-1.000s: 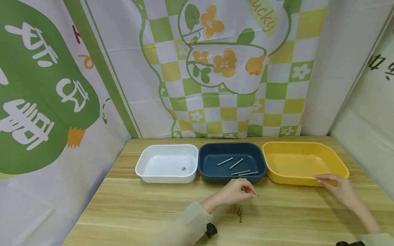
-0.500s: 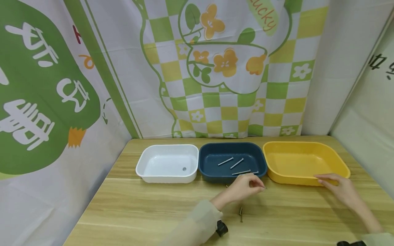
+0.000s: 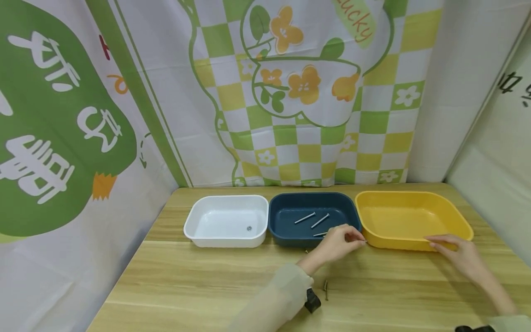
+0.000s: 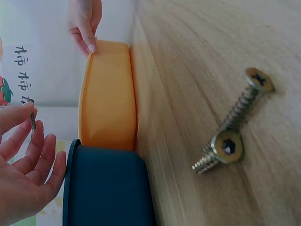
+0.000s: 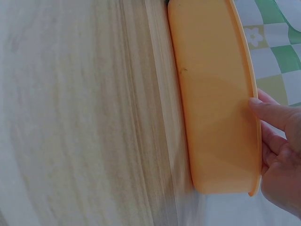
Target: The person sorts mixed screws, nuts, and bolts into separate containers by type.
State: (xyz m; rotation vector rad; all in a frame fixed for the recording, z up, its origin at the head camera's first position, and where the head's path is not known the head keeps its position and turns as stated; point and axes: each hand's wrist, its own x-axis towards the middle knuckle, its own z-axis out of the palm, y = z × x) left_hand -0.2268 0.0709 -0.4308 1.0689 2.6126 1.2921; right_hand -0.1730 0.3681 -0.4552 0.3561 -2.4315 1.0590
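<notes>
My left hand (image 3: pixel 338 242) pinches a small dark screw (image 4: pixel 33 120) between thumb and fingertips. It hovers at the front of the dark blue tray (image 3: pixel 290 241), close to the yellow tray's near left corner. With thumb outside and fingers over the rim, my right hand (image 5: pixel 282 141) grips the front edge of the yellow tray (image 3: pixel 398 243). No contents show in the yellow tray. Two brass-coloured screws (image 3: pixel 326 290) lie together on the table; the left wrist view shows their flat heads (image 4: pixel 227 146) large. Another screw (image 3: pixel 307 251) lies partly hidden behind my left wrist.
Several long silver bolts (image 3: pixel 304 218) lie in the blue tray, some hidden by my left hand. The white tray (image 3: pixel 226 242) at the left holds one small round metal piece (image 3: pixel 249 228). A patterned cloth (image 3: pixel 298 157) hangs behind the wooden table (image 3: pixel 186 286).
My left hand has moved right and away from me with the screw, from over the table to beside the yellow tray. The right hand stays on the rim.
</notes>
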